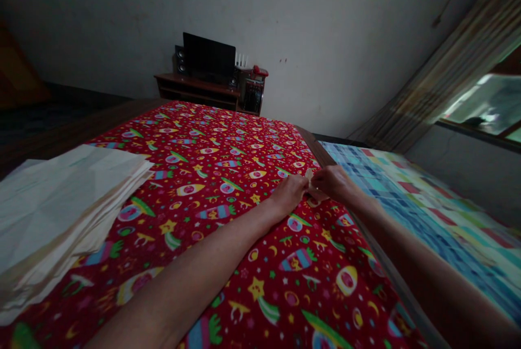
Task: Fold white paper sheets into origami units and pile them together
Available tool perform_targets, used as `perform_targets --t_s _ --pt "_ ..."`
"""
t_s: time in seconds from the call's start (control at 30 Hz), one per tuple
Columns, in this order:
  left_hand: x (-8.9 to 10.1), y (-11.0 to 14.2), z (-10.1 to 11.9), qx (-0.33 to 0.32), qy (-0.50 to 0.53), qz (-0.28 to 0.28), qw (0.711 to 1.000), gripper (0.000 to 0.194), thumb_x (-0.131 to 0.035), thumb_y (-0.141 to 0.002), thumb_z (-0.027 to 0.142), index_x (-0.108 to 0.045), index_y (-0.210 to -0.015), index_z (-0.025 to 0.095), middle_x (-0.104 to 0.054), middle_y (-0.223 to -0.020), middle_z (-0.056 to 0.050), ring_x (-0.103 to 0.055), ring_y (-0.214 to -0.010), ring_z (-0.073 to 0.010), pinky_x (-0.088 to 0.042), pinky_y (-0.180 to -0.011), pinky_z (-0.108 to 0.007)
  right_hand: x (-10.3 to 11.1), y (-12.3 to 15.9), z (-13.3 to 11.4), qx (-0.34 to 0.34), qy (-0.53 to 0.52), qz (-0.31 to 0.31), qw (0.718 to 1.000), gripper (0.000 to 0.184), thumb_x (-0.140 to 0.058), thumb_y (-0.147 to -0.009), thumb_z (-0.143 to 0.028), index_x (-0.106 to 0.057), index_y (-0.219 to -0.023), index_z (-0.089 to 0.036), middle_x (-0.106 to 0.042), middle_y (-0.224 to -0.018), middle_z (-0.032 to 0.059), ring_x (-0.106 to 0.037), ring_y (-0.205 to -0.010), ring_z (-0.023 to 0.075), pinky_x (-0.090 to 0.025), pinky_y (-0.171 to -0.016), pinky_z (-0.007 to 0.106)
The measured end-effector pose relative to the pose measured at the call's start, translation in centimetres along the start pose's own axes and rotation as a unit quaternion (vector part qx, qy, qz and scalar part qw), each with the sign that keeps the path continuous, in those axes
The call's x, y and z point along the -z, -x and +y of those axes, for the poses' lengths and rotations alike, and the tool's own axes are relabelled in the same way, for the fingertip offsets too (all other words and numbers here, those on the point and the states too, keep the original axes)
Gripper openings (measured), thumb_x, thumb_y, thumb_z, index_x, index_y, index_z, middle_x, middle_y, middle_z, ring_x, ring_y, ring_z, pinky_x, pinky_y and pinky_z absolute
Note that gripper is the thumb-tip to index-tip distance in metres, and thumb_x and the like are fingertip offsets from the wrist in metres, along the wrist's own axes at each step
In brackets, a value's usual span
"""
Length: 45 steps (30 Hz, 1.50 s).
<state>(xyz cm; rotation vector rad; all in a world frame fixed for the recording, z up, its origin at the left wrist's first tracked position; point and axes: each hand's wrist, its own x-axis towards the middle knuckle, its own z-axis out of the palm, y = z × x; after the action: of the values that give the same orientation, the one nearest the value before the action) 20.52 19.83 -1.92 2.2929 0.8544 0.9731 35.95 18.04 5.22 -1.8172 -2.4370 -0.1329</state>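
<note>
Head view, dim light. I see the left hand (290, 192) and right hand (330, 179) meeting over a red cloth (228, 148) printed with rockets, stars and moons, near its right edge. Faint greenish marks on the top sheet of the paper stack (61, 189) are too weak for me to read. The stack is cut off by the left margin, and both forearms run out of frame below. The fingertips are small and shadowed; the exact placing of each thumb is hidden from me. A small pale paper piece (318, 194) lies between the two sets of fingers, its lower part showing below the right fingertips. Fingers of both hands are drawn together and appear pinched on it, the left from its left side, the right from its right. Beyond stands a dark monitor (209, 57); a red item (259, 71) beside it is too small for me to identify.
</note>
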Motion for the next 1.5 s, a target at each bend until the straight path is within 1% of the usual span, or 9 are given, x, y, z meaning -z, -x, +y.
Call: perform_targets --t_s 0.2,0.37,0.5,0.6,0.7,0.87,1.07,1.23,1.5 --pt "0.1 0.2 0.1 -0.014 -0.042 0.003 0.999 0.022 -0.045 -0.085 0.014 -0.067 -0.087 0.015 -0.069 -0.089 -0.006 -0.062 -0.083 -0.0181 -0.048 -0.077 -0.029 0.1 -0.4 -0.1 -0.010 -0.009 0.008 1.000 0.022 -0.048 -0.066 -0.017 -0.065 -0.055 -0.011 -0.052 -0.049 0.0016 -0.031 -0.047 0.0072 -0.021 -0.046 0.023" --pt "0.6 -0.1 -0.3 -0.025 -0.077 -0.009 0.997 0.025 -0.044 -0.088 0.017 -0.069 -0.090 0.016 -0.067 -0.091 -0.006 -0.062 -0.085 -0.0184 -0.048 -0.078 -0.029 2.0 1.1 0.1 -0.016 -0.039 0.045 0.998 0.026 -0.047 -0.074 -0.021 -0.071 -0.072 -0.011 -0.064 -0.063 0.0059 -0.050 -0.055 0.0116 -0.030 -0.051 0.022" --pt "0.9 -0.5 -0.5 -0.024 -0.096 -0.025 0.995 0.024 -0.045 -0.089 0.017 -0.069 -0.089 0.014 -0.066 -0.091 -0.006 -0.061 -0.089 -0.0178 -0.048 -0.080 -0.028 2.8 3.9 0.1 -0.064 -0.072 0.092 0.991 0.033 -0.046 -0.079 -0.028 -0.074 -0.086 -0.011 -0.070 -0.071 0.0085 -0.057 -0.058 0.0147 -0.034 -0.051 0.022" --pt "0.8 -0.5 -0.5 -0.019 -0.106 -0.038 0.993 0.021 -0.050 -0.091 0.026 -0.061 -0.105 0.014 -0.061 -0.106 -0.008 -0.060 -0.095 -0.0192 -0.050 -0.083 -0.036 2.2 6.1 -0.6 -0.072 -0.088 0.079 0.990 0.032 -0.046 -0.079 -0.027 -0.074 -0.085 -0.013 -0.071 -0.072 0.0073 -0.059 -0.058 0.0153 -0.036 -0.052 0.022" --pt "0.7 -0.3 -0.4 -0.015 -0.113 -0.044 0.993 0.033 -0.054 -0.090 0.032 -0.052 -0.118 0.015 -0.056 -0.117 -0.009 -0.058 -0.099 -0.0206 -0.051 -0.082 -0.041 1.4 7.8 -1.4 -0.061 -0.113 0.097 0.987 0.033 -0.045 -0.083 -0.031 -0.074 -0.085 -0.014 -0.072 -0.075 0.0076 -0.062 -0.063 0.0182 -0.038 -0.053 0.023" --pt "1.0 0.1 -0.2 -0.020 -0.121 -0.029 0.992 0.030 -0.053 -0.090 0.031 -0.054 -0.115 0.015 -0.057 -0.115 -0.009 -0.059 -0.098 -0.0202 -0.051 -0.083 -0.041 0.7 9.2 -1.4 -0.109 -0.120 0.134 0.978 0.034 -0.046 -0.083 -0.034 -0.075 -0.085 -0.014 -0.072 -0.071 0.0081 -0.064 -0.063 0.0210 -0.039 -0.053 0.025" --pt "2.3 1.8 0.4 -0.031 -0.136 0.026 0.990 0.023 -0.045 -0.091 0.014 -0.063 -0.105 0.012 -0.065 -0.103 -0.010 -0.060 -0.099 -0.0181 -0.048 -0.089 -0.031 0.1 10.4 -1.4 -0.123 -0.145 0.119 0.975 0.036 -0.046 -0.082 -0.034 -0.075 -0.084 -0.012 -0.070 -0.066 0.0068 -0.064 -0.060 0.0187 -0.039 -0.053 0.023" --pt "6.7 5.9 1.1 -0.042 -0.167 0.032 0.985 0.032 -0.044 -0.088 0.010 -0.061 -0.115 0.016 -0.065 -0.109 -0.008 -0.062 -0.100 -0.0179 -0.049 -0.089 -0.029 -0.8 11.4 -3.5 -0.080 -0.146 0.104 0.981 0.037 -0.044 -0.083 -0.036 -0.073 -0.075 -0.013 -0.068 -0.061 0.0062 -0.059 -0.053 0.0156 -0.036 -0.051 0.023" --pt "20.1 16.9 4.0 -0.047 -0.252 0.031 0.966 0.037 -0.040 -0.088 0.015 -0.058 -0.120 0.020 -0.062 -0.118 -0.005 -0.059 -0.108 -0.0174 -0.047 -0.095 -0.032 -2.5 12.5 -11.0 0.052 -0.170 0.048 0.983 0.036 -0.038 -0.091 -0.036 -0.062 -0.072 -0.017 -0.057 -0.055 0.0009 -0.044 -0.047 0.0095 -0.027 -0.048 0.022"
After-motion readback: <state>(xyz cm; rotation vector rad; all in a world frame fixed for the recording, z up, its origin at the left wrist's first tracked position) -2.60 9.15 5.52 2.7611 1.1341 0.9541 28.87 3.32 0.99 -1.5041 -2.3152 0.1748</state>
